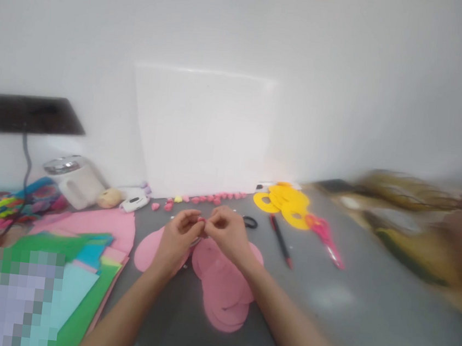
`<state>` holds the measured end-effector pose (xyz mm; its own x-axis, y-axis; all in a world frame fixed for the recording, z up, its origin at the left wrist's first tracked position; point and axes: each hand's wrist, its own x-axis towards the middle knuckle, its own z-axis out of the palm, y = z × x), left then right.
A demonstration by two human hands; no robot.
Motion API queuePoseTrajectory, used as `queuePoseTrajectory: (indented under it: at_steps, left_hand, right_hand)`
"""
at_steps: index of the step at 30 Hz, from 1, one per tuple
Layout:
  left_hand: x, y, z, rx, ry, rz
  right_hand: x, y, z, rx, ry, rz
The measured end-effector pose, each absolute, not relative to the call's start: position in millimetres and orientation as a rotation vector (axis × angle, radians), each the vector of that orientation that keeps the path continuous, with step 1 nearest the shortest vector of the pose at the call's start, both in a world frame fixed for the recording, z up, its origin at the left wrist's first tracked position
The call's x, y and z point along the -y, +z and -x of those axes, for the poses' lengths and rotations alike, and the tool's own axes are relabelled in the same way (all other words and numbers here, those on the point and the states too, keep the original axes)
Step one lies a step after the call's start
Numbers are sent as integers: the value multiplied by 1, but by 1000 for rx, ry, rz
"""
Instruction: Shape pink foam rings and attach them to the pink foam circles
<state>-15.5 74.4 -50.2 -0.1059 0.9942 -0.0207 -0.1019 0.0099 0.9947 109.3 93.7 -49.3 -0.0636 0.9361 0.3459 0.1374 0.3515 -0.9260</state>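
My left hand point(180, 232) and my right hand point(228, 232) meet above the grey table, fingertips almost touching. Both are closed in a pinch on a small reddish-pink piece point(201, 220), whose exact kind is too small and blurred to tell. Beneath the right hand lies an overlapping pile of pink paper circles point(226, 299). Another pink circle point(146, 251) is beside my left hand, partly covered by it. Beyond the fingers, several small pink pieces point(212, 198) form a row along the wall. A black loop point(251, 222) shows behind my right hand.
Yellow paper rings point(283, 200), a black-and-red pen point(280, 241) and pink scissors point(326, 239) lie to the right. Coloured sheets point(89, 290) are stacked at left, near a white device point(79, 182). A white panel point(205, 137) stands against the wall.
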Motion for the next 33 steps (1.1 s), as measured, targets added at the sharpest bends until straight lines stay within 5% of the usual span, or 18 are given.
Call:
queuePoseTrajectory:
  at_steps: [6,33]
  left_hand:
    - [-71,-39,19,-1178,1196,-1155]
    - [-74,-43,27,-1232,1207,-1140]
  right_hand:
    - [-99,-44,-120,1242,1378,1094]
    - [-102,-54,-120,1752,772,1120]
